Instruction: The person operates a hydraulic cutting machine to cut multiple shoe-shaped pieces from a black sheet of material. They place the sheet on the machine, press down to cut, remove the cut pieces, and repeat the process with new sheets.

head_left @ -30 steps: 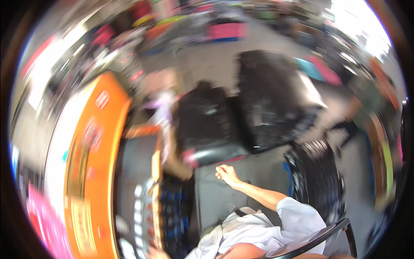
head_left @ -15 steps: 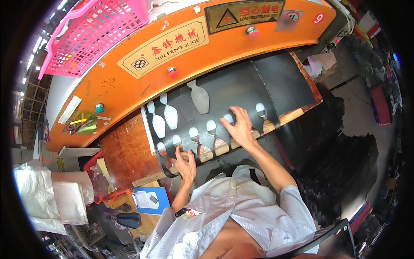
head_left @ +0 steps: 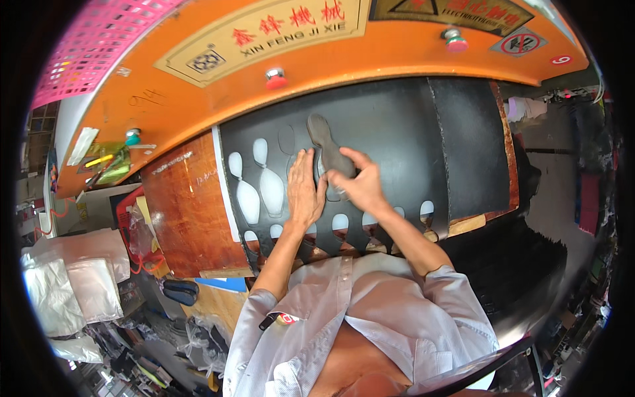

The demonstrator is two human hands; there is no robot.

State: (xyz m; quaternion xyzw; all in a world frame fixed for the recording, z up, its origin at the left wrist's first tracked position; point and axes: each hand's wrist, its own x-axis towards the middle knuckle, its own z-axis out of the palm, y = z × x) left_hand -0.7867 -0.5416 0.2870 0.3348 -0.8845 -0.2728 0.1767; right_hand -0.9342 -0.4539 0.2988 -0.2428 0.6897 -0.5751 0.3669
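Seven partial holes point(head_left: 340, 223) line the near edge of one black sheet point(head_left: 390, 126), some partly behind the forearms. Beyond, the left hand point(head_left: 305, 190) lies flat on the sheet, gripping nothing; the right hand point(head_left: 360, 180) pinches one grey shoe sole point(head_left: 322, 135) over the sheet. Two whole holes point(head_left: 272, 192) lie leftward. Farthest: one orange machine point(head_left: 245, 99), two red buttons point(head_left: 276, 79), one green button point(head_left: 133, 138).

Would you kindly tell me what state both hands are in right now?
Left hand: open, flat on the black sheet.
Right hand: holding the grey sole-shaped piece.
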